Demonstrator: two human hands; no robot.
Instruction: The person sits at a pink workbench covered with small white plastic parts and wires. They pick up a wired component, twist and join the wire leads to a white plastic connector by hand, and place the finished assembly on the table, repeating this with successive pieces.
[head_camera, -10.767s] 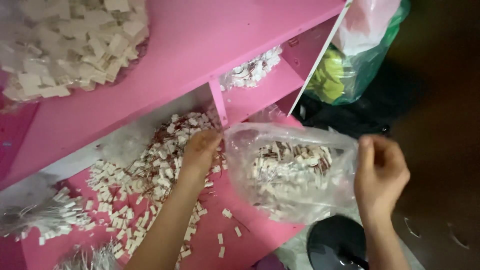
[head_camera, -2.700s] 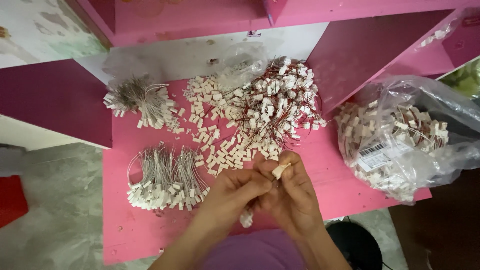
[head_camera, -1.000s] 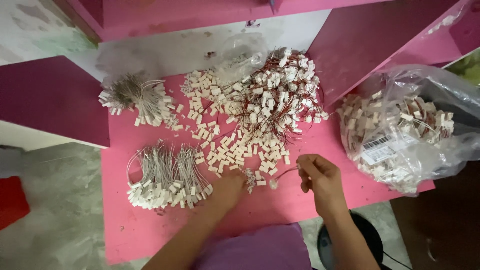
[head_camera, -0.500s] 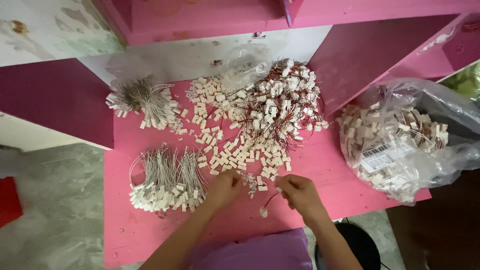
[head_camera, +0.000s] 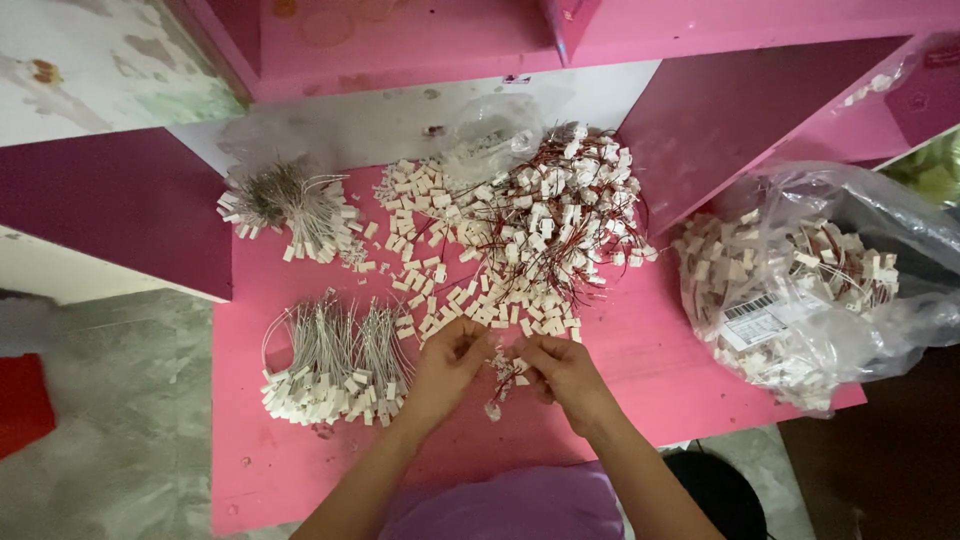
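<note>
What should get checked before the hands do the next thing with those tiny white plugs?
1. Left hand and right hand both on the small white wired connector: ok.
2. Connector fully pushed together: cannot tell, fingers hide it.
3. Loose pile of white plastic connector shells within reach: ok.
4. Bundle of grey wires with white plugs lying apart from the hands: ok.
5. Clear plastic bag of connectors resting fully on the pink table: not ok, it overhangs the edge.

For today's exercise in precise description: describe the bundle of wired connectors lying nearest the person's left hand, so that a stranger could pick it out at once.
Start at the pink table and find the left hand near its front edge. Just to that hand's left lies the bundle: pale grey wires fanned upward, white plugs lined up along the bottom. Unlike the red-wired heap behind, its wires are grey and neatly combed.
</note>
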